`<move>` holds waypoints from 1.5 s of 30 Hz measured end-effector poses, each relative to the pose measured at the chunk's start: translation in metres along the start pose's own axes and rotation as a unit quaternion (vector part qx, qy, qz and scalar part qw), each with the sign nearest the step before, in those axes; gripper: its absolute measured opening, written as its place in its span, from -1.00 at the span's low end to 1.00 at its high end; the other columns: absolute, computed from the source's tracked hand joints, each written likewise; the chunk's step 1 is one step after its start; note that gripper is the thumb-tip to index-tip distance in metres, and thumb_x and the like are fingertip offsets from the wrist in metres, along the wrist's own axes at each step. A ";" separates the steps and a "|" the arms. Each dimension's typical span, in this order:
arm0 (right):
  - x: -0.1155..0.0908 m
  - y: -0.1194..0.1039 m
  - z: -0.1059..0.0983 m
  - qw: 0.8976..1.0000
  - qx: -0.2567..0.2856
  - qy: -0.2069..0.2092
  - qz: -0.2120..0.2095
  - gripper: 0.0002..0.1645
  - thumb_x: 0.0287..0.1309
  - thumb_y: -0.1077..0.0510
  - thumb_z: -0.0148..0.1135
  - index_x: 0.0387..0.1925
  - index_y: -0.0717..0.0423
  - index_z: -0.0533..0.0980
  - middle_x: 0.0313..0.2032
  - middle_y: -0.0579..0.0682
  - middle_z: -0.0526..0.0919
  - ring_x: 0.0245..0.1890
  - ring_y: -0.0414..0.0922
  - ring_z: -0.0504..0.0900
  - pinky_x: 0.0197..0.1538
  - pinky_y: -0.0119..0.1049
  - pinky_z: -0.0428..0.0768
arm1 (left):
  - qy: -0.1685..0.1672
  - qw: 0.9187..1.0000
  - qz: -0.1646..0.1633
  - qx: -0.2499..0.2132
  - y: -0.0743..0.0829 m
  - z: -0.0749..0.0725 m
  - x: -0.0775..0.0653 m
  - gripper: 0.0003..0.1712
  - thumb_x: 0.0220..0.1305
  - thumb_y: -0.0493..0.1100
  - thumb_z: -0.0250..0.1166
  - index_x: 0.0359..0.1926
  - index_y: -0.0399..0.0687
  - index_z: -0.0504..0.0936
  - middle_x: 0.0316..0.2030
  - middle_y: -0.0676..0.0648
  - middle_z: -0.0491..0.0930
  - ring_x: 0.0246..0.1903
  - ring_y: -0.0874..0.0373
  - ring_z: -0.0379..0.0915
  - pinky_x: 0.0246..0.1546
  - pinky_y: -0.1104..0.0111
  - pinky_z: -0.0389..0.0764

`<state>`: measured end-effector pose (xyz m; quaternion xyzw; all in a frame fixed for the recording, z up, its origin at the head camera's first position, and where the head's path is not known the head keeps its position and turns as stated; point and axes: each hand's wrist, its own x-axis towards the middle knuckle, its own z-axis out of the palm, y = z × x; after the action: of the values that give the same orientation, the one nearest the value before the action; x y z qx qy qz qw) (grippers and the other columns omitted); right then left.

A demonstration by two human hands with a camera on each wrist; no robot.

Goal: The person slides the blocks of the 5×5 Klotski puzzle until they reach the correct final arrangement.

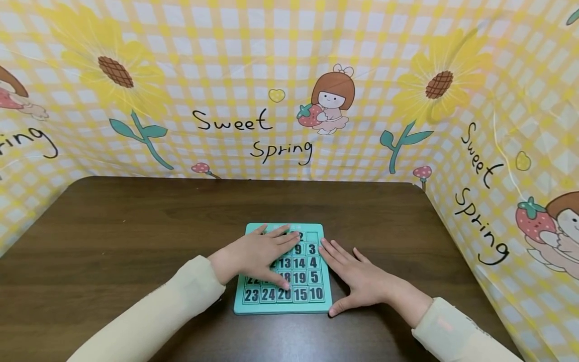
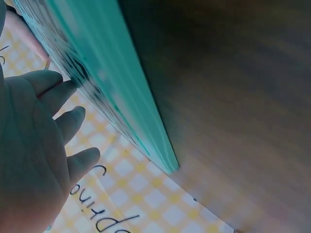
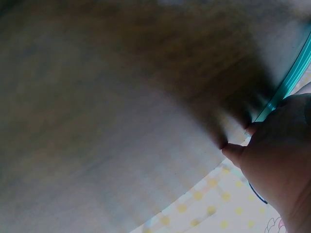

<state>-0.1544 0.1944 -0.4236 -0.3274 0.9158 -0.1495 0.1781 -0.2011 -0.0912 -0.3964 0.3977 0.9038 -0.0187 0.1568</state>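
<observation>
A teal sliding number puzzle (image 1: 282, 308) lies flat on the table, with black-numbered tiles and a tileless slot in its top right corner. My left hand (image 1: 258, 255) is spread over the puzzle's left and upper part, hiding several tiles; its thumb points to the tiles near 18 and 20. In the left wrist view the fingers (image 2: 70, 124) are extended beside the puzzle's teal side (image 2: 114, 87). My right hand (image 1: 364, 281) rests at the puzzle's right edge, fingers straight, fingertips right at the rim and thumb near the lower right corner.
The dark brown wooden table (image 1: 135, 226) extends around the puzzle. A yellow checked cloth (image 1: 217, 75) with sunflowers and "Sweet Spring" lettering rises behind the table and along both sides.
</observation>
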 end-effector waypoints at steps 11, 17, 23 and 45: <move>0.000 0.000 0.000 1.000 0.000 -0.004 0.004 0.53 -0.16 -0.65 0.25 0.60 -0.08 -0.29 0.60 -0.11 -0.40 0.61 0.01 -0.34 0.45 0.41 -0.12 | 0.018 0.999 0.037 -0.017 0.006 0.003 -0.016 0.17 0.16 0.58 0.09 0.59 0.09 -0.03 0.59 0.08 -0.07 0.59 0.04 -0.28 0.49 -0.20 -0.05; 0.001 0.000 0.000 1.000 0.000 -0.005 0.001 0.53 -0.15 -0.64 0.25 0.60 -0.07 -0.29 0.60 -0.11 -0.41 0.61 0.01 -0.35 0.45 0.42 -0.12 | 0.031 0.996 0.085 -0.001 0.023 0.002 -0.012 0.16 0.18 0.57 0.07 0.59 0.06 -0.02 0.59 0.07 -0.09 0.59 0.05 -0.28 0.48 -0.20 -0.01; 0.001 0.000 0.000 1.000 0.007 -0.007 -0.003 0.52 -0.13 -0.62 0.26 0.60 -0.06 -0.28 0.60 -0.10 -0.41 0.61 0.02 -0.36 0.45 0.43 -0.13 | 0.016 0.997 0.077 -0.005 0.025 0.001 -0.008 0.14 0.19 0.58 0.04 0.59 0.10 -0.03 0.59 0.10 -0.09 0.59 0.08 -0.31 0.50 -0.16 -0.05; 0.000 0.000 -0.002 1.000 0.010 -0.008 -0.001 0.52 -0.13 -0.61 0.27 0.60 -0.06 -0.29 0.60 -0.11 -0.42 0.61 0.01 -0.36 0.45 0.43 -0.14 | 0.019 1.000 0.021 -0.005 0.007 -0.008 0.014 0.05 0.25 0.55 0.01 0.58 0.16 0.02 0.56 0.12 0.00 0.59 0.09 -0.34 0.51 -0.15 -0.08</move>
<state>-0.1555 0.1948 -0.4225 -0.3272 0.9128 -0.1560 0.1882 -0.2074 -0.0754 -0.3929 0.4156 0.8984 -0.0035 0.1422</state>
